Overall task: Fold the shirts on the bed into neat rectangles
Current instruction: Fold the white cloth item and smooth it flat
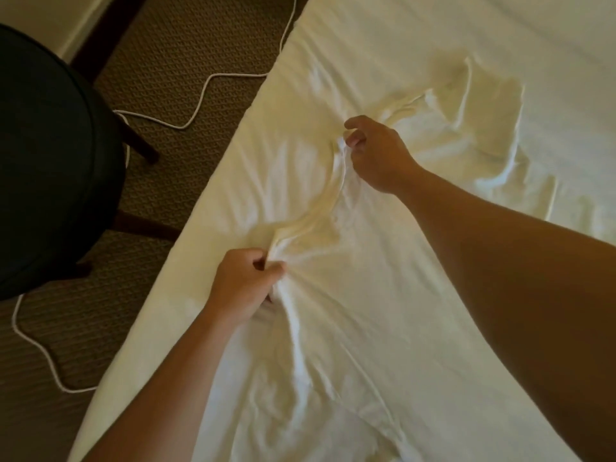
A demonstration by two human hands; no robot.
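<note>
Each grip, left hand and right hand, pinches the white shirt by its shoulders, collar toward the bed edge.

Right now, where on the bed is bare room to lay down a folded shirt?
The bed shows bare sheet along its far side, beyond the white shirt. A narrow strip runs along the edge toward the carpet. The middle is crowded: the left hand and right hand grip the shirt there.
</note>
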